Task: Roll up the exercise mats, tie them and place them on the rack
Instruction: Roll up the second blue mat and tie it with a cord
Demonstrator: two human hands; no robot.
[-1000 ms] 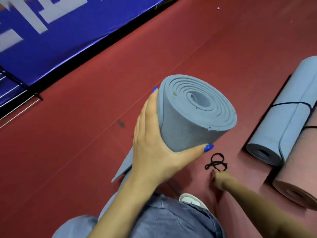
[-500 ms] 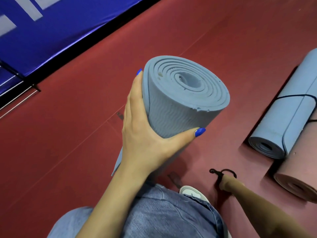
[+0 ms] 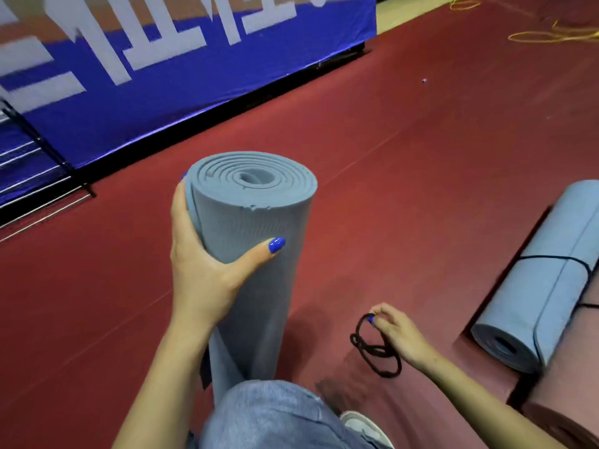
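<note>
- Two hands, split jobs: left hand (image 3: 207,270) wraps around the rolled grey mat (image 3: 249,254), fingers behind, thumb in front, likely to stop the coil springing loose.
- Mat stands nearly upright on the red floor (image 3: 389,189), beside the knee.
- Right hand (image 3: 400,335) pinches a black cord (image 3: 372,348) low near the floor, presumably for tying.
- Tied blue mat (image 3: 544,286) lies to the right; rack not identifiable.

Your left hand (image 3: 201,270) wraps the upper part of the upright rolled grey mat (image 3: 256,254), thumb stretched across its front, fingers round the far side, forearm rising from lower left. Your right hand (image 3: 397,333) is low near the floor, fingertips pinching a black cord (image 3: 372,350), forearm entering from lower right.
</note>
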